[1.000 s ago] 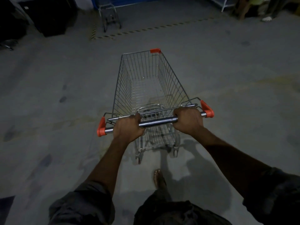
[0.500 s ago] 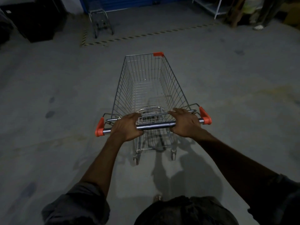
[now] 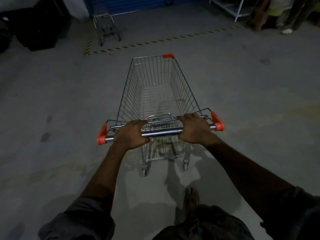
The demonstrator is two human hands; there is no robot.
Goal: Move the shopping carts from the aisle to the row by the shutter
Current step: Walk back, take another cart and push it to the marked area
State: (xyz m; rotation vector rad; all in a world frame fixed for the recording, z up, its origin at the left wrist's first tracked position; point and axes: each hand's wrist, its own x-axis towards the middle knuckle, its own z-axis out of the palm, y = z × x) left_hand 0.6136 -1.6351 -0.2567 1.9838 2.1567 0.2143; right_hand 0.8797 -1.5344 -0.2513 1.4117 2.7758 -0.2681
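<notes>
Head view looks down on a wire shopping cart (image 3: 181,87) standing on the grey concrete floor (image 3: 52,87), directly ahead of the person. The left hand (image 3: 131,134) and right hand (image 3: 195,129) each have their fingers wrapped around the chrome handle bar (image 3: 161,133), between its orange end caps. Farther ahead, past a striped yellow-and-black floor line (image 3: 155,41), another cart (image 3: 107,28) stands just in front of the blue shutter (image 3: 138,4).

The left arm (image 3: 103,174) and right arm (image 3: 242,167) reach forward, nearly straight. The left hand (image 3: 130,134) grips the cart handle (image 3: 161,133) left of its middle, and the right hand (image 3: 195,129) grips it right of the middle. One foot (image 3: 192,199), perhaps in a sandal, is below the handle.
</notes>
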